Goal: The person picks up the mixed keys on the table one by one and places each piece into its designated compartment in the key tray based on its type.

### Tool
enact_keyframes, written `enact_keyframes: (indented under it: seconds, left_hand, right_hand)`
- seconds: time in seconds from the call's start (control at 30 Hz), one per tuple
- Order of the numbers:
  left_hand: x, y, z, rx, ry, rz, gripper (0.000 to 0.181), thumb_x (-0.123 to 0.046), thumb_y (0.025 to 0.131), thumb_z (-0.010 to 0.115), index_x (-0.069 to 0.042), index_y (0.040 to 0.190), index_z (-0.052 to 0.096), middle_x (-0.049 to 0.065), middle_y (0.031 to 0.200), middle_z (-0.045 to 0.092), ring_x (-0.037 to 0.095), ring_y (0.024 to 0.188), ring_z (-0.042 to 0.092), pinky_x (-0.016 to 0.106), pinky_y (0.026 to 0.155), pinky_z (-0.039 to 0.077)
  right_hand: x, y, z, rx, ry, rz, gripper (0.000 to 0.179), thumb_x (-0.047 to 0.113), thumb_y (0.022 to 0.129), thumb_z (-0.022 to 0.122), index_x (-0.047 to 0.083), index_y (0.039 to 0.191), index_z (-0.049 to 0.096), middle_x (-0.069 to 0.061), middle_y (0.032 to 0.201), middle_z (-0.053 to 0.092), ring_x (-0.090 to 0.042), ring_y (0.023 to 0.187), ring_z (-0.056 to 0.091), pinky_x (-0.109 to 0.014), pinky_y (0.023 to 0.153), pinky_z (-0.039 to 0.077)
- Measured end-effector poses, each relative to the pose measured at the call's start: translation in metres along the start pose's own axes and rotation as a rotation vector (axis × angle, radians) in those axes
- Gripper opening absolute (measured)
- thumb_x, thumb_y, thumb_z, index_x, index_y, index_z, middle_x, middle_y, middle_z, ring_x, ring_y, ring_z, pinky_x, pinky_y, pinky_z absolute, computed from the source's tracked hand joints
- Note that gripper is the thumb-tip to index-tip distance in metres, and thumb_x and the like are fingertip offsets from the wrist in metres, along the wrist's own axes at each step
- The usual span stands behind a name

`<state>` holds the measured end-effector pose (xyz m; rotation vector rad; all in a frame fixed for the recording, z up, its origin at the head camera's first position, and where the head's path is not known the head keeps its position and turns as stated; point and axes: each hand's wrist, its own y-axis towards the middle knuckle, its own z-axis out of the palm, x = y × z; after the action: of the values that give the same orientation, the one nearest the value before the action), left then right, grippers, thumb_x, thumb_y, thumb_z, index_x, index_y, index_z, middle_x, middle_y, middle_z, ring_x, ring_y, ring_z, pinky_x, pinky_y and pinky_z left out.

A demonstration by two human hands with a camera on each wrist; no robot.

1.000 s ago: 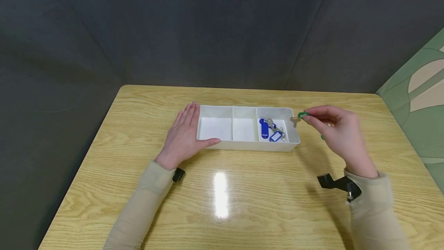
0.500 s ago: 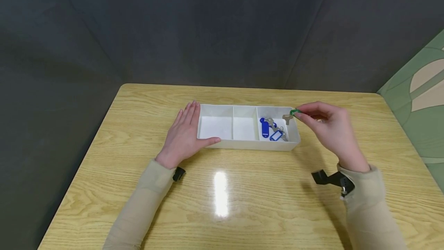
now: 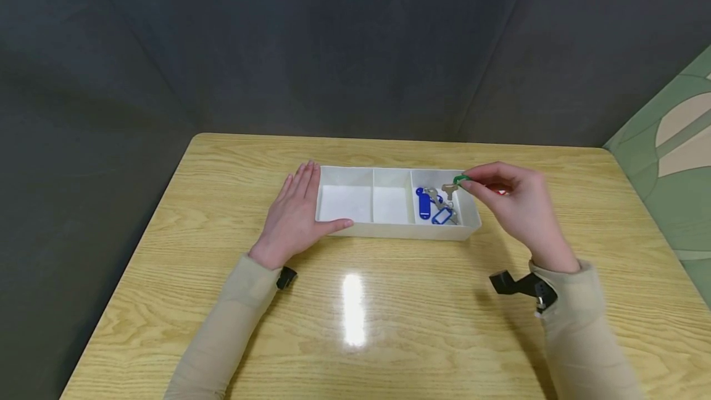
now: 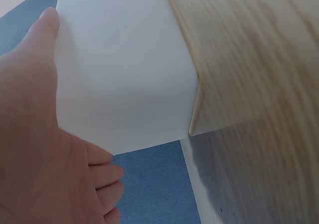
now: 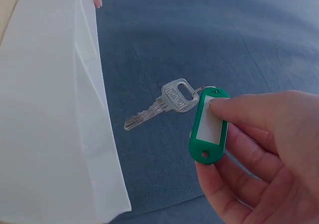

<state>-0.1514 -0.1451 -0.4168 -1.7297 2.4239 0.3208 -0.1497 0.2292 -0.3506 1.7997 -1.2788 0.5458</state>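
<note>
A white three-compartment tray [image 3: 391,231] lies on the table. My left hand [image 3: 291,218] rests against its left end, fingers straight and thumb along the front wall; the left wrist view shows the thumb [image 4: 42,32] touching the white wall. In the tray's right compartment lie keys with blue key tags [image 3: 424,205]. Above that compartment, my right hand [image 3: 513,205] pinches a green key tag [image 5: 208,149] between thumb and fingers. A silver key [image 5: 172,99] hangs from the tag by a ring. Other contents of the right palm are mostly hidden.
The wooden table [image 3: 278,326] extends on all sides of the tray. Behind it hangs a dark cloth [image 3: 333,48]. A green patterned panel [image 3: 683,141] stands at the right. A tiny red spot [image 3: 502,192] shows under the right fingers, too small to identify.
My right hand has moved left, carrying the green key tag and its key from beyond the tray's right end to over the right compartment. The left hand has stayed in place.
</note>
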Motion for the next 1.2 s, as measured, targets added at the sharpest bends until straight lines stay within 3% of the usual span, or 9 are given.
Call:
enact_keyframes:
  seconds: [0.23,0.57,0.97,1.2]
  left_hand:
    - [0.000,0.000,-0.001,-0.004,0.003,0.001,0.126,-0.092,0.082,0.037,0.000,0.162,0.005,0.016,0.168,0.003,0.025,0.154,-0.001,0.035,0.123,-0.003]
    - [0.000,0.000,0.000,-0.007,0.000,0.001,0.126,-0.092,0.082,0.037,0.000,0.162,0.005,0.015,0.168,0.004,0.024,0.154,-0.002,0.035,0.122,-0.003]
    - [-0.001,0.000,-0.001,-0.001,-0.002,-0.001,0.125,-0.091,0.082,0.039,0.000,0.162,0.005,0.016,0.168,0.004,0.024,0.154,-0.002,0.035,0.122,-0.003]
    - [-0.001,0.000,0.000,-0.004,0.002,-0.003,0.125,-0.091,0.082,0.038,0.000,0.162,0.005,0.016,0.168,0.004,0.024,0.154,-0.002,0.035,0.122,-0.003]
  right_hand:
    - [0.004,-0.001,0.007,0.036,0.006,0.056,0.014,0.008,0.090,0.079,0.007,0.104,0.080,-0.007,0.102,0.075,-0.009,0.084,0.067,-0.016,0.074,0.052]
    - [0.007,0.000,0.016,0.078,0.041,0.013,0.012,0.007,0.091,0.078,0.008,0.103,0.080,-0.006,0.102,0.075,-0.009,0.086,0.069,-0.016,0.077,0.054]
    - [0.010,0.001,0.025,0.103,0.052,0.040,0.012,0.009,0.093,0.077,0.009,0.104,0.079,-0.004,0.102,0.075,-0.012,0.086,0.068,-0.017,0.076,0.054]
    - [0.007,0.004,0.032,0.112,0.064,0.015,0.010,0.011,0.093,0.077,0.009,0.103,0.080,-0.002,0.101,0.075,-0.012,0.084,0.069,-0.019,0.074,0.055]
